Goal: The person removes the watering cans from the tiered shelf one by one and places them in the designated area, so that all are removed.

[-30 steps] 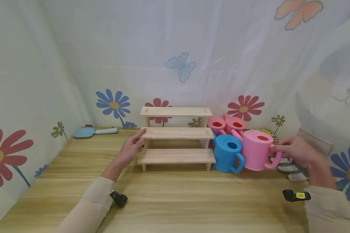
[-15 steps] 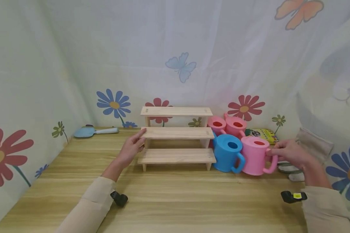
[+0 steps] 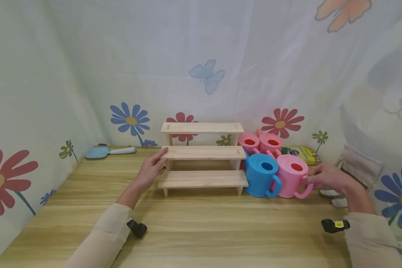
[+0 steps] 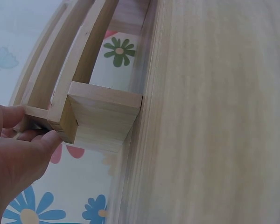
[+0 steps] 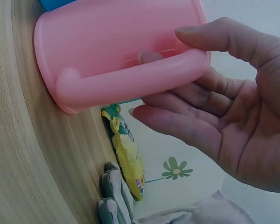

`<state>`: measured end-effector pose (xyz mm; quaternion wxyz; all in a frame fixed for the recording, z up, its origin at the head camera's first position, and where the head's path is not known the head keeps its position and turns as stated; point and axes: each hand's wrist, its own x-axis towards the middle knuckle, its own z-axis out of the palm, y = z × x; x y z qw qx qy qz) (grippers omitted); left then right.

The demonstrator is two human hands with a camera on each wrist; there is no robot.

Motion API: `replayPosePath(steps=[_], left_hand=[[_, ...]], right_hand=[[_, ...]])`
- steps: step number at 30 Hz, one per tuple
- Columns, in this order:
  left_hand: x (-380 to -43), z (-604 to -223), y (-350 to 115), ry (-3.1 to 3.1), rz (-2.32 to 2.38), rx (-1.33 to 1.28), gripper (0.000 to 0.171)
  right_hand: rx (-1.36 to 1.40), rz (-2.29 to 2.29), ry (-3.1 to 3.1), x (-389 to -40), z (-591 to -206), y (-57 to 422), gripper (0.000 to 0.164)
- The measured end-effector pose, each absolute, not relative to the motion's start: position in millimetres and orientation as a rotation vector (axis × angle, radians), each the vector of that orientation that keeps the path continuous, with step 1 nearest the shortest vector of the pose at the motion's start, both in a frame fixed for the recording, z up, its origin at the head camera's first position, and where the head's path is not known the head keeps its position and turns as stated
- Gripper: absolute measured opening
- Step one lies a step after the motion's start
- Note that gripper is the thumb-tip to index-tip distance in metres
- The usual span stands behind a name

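Note:
A three-step wooden shelf stand (image 3: 201, 178) stands mid-table. My left hand (image 3: 149, 170) grips the left end of its middle board; the left wrist view shows thumb and fingers pinching the board end (image 4: 60, 123). My right hand (image 3: 331, 179) holds the handle of a pink watering can (image 3: 288, 180), thumb at the handle's top and fingers curled behind it (image 5: 130, 77). This can is upright, close beside a blue watering can (image 3: 259, 178) at the stand's right end. Behind these are two more pink watering cans, partly hidden, one of them the rear right can (image 3: 271, 149).
A light-blue hand trowel (image 3: 98, 152) lies at the back left of the wooden table (image 3: 187, 230). A yellow and green packet (image 3: 303, 154) lies behind the cans. Grey-green gloves (image 5: 114, 191) and a beige cloth item (image 3: 360, 165) lie to the right, partly behind my right hand.
My right hand has moved the pink watering can left and lower, closer to the blue one. More of the yellow packet now shows. My left hand has stayed on the stand.

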<state>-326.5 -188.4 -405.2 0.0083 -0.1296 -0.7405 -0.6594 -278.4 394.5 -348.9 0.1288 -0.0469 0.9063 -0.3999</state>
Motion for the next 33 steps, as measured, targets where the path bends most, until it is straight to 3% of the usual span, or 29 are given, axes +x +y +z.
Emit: replayPosePath(steps=[21, 29, 33], left_hand=[[-328, -405, -189, -2.331, -2.060, -0.400, 0.051], [-330, -402, -189, -2.341, -2.066, -0.376, 0.051], [-332, -396, -191, -2.387, -2.019, -0.392, 0.057]], right_hand=[[-0.150, -1.108, 2.664, -281, -351, 390, 0.034], [-0.002, -0.938, 2.821, -272, -332, 393, 0.072], [0.028, -0.856, 2.938, -265, -316, 382, 0.072]])
